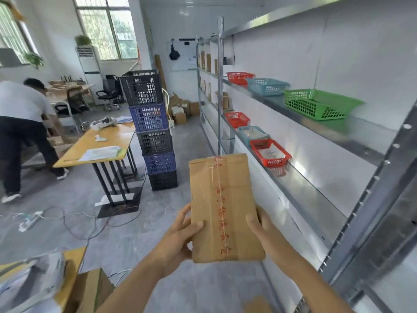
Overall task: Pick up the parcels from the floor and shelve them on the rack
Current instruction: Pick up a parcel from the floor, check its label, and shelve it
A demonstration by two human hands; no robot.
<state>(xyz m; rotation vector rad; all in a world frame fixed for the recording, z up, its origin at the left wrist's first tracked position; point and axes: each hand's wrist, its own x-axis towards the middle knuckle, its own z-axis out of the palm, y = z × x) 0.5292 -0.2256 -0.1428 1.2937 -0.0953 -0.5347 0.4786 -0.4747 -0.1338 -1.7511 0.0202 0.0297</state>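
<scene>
A brown cardboard parcel (225,206) is held up in mid-air, centre frame, long side running away from the camera, red handwriting down its taped seam. It's gripped at the near end by both hands. Left hand (180,240) is clamped on the left edge, thumb laid over the top face, fingers underneath. Right hand (262,231) is clamped on the right edge, thumb on top too. Both grips closed on the parcel, no gap seen.

The metal rack (338,132) runs along the right side, w/ the parcel just left of its lower shelf, not touching. On the upper shelf a green basket (320,105), a teal basket (267,86) and a red basket (239,77) are lined up. On the lower shelf another red basket (270,152) is seen nearest the parcel, contents too blurred to tell.

Grey floor (135,233) below, cables strewn at left. A stack of black and blue crates (153,132) is stood mid-room, beside a yellow table (101,145) w/ papers on it. Another person (22,123) is bent over at far left. A cardboard box (90,292) is seen at bottom left.
</scene>
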